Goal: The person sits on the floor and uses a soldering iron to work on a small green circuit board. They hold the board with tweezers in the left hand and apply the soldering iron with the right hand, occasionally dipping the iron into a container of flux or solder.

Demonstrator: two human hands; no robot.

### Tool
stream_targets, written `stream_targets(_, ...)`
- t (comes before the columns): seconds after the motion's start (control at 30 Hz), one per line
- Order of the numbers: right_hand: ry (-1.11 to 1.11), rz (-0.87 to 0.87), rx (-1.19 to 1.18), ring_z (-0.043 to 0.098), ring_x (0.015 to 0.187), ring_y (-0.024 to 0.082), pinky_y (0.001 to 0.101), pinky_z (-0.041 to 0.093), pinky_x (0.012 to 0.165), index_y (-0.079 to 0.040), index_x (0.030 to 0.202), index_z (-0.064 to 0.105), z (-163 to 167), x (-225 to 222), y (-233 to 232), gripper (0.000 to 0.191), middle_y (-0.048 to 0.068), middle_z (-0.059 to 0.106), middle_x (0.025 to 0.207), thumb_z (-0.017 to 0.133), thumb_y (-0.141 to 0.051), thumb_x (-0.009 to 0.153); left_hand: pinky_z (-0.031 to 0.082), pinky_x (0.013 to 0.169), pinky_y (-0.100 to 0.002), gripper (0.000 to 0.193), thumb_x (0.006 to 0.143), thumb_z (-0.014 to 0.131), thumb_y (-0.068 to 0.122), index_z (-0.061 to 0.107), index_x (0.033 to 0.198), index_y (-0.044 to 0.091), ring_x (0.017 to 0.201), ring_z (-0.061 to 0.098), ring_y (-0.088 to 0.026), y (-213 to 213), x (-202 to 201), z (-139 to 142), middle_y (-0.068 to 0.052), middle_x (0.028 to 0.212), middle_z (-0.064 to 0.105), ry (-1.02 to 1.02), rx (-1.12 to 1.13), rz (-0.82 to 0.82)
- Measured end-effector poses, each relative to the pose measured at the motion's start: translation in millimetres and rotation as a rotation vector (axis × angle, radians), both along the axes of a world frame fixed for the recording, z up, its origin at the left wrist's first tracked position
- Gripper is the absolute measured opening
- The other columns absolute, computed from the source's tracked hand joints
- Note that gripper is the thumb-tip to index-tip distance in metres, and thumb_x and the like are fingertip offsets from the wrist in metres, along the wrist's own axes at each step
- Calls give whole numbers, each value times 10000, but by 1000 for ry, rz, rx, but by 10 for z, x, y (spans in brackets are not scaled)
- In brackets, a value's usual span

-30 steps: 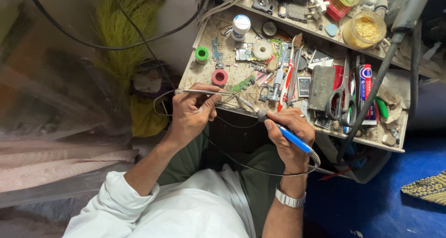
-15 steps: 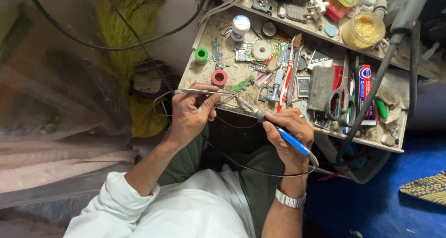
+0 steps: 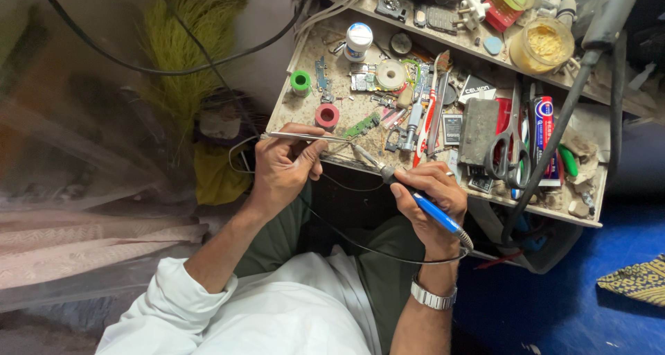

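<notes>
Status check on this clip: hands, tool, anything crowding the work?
Left hand grips tweezers. Right hand holds blue soldering iron, tip by tweezer points. Cluttered tray close behind.

Blue floor (image 3: 554, 306) (right side), cluttered workbench (image 3: 589, 189), pale wall (image 3: 270, 15).

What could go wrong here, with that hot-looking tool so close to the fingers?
The soldering iron in the right hand points at the tweezers held by the left hand; a slip might burn fingers. Its cord loops across the lap and could snag.
</notes>
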State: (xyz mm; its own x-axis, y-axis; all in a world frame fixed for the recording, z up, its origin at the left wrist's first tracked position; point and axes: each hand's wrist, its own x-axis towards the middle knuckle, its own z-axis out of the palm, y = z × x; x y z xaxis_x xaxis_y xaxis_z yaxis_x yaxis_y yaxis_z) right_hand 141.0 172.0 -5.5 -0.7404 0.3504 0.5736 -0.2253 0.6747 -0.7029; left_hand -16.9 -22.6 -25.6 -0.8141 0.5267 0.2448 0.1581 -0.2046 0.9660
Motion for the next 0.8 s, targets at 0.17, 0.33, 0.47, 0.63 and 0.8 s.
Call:
stream_targets(0.17,0,-5,-18,667,899,204,315,538,853,-18,988,763,5,3,-11,205,78,729,914,829,-34,794,540,509,-210,131,1000,688,60,674,1109,-14,626,657,-67,2,4,3,-28,768,674,-6,0,8)
stream_targets(0.33,4,-17,-4,674,904,205,315,540,864,-20,991,763,16,-5,-22,198,80,737,925,826,-41,805,529,505,-208,129,1003,690,66,677,1103,-15,613,651,-66,6,-15,1,-26,738,661,-47,-1,4)
stream_targets(0.47,9,-15,-15,675,893,206,314,538,861,-20,991,763,17,-9,-29,194,81,738,919,825,-43,809,532,498,-206,134,995,692,69,680,1101,-12,609,650,-64,2,-24,-5,-23,745,664,-55,-7,3)
stream_targets(0.63,21,-14,-11,681,884,204,318,540,874,-21,992,762,24,-15,-29,188,86,741,924,822,-44,815,541,501,-210,133,999,687,73,679,1102,-11,615,655,-64,7,-33,8,-25,745,665,-76,-3,-11)
stream_targets(0.8,18,-19,-22,678,884,208,320,537,865,-13,989,760,21,-20,-33,185,89,737,920,821,-41,816,548,495,-220,134,967,696,62,672,1092,18,616,662,-68,-38,-76,182,-25,794,698,-202,-9,-15)
